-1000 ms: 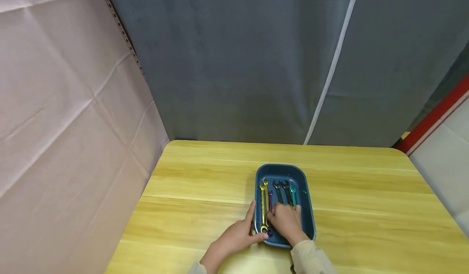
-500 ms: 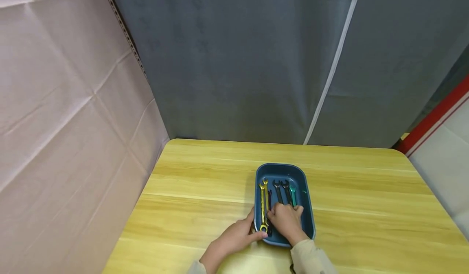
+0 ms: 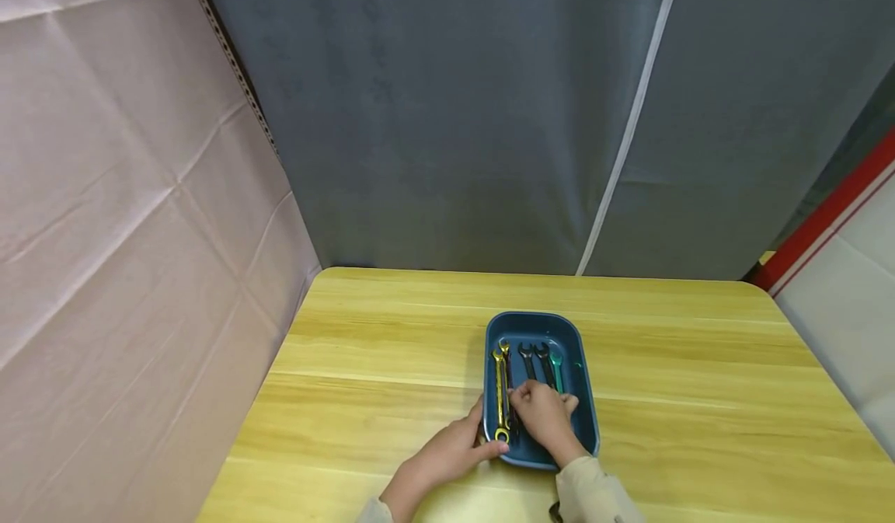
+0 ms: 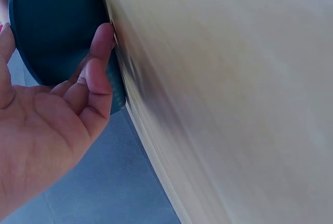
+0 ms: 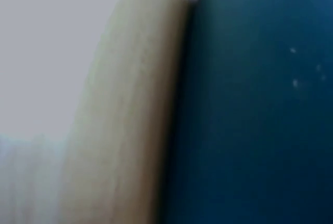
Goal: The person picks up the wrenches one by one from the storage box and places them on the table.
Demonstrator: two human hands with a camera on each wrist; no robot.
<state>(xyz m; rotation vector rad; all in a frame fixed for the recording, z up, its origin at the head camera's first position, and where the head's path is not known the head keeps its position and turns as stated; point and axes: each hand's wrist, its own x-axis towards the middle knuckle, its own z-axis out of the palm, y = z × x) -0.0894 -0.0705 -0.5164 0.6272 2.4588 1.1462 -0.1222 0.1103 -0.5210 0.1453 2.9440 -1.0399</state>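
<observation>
Tray [image 3: 531, 330] sits on the counter [image 3: 391, 329], set back from far edge, abt midway btwn L & R edges. L hand [image 3: 454, 451] holds tray at its near-L corner, thumb at the rim, other fingers along outer wall. R hand [image 3: 544, 416] is down inside tray, fingers curled, tips by the dark wrench [image 3: 515, 428]; can't tell if it's pinched.

Two yellow wrenches [image 3: 499, 391] lie lengthwise by tray's L wall, dark one just beside; two black wrenches [image 3: 545, 366] mid-tray; green wrench [image 3: 555, 367] toward R wall.

Step, prob.: lining up wrenches by colour, dark one going snug beside the yellows. Next move calls for R hand to settle it straight w/o nudging the yellows, then let go, L hand steadying tray.
</observation>
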